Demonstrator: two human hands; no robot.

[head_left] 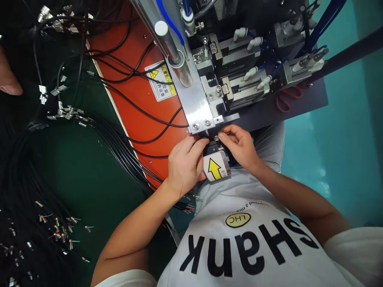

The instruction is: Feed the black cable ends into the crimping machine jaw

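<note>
Head view shows your left hand (184,165) and right hand (239,145) pinched together from either side on a thin black cable (143,141) at the small fixture (216,153) just below the machine's metal bracket (199,107), the cable trailing leftward across the orange plate (134,91).

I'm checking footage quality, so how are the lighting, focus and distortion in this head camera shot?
Head view: evenly lit and sharp on the left hand and right hand; wide-angle stretch towards the edges; the cable bundle sinks into a dark left side; mild glare on the metal bracket.
</note>
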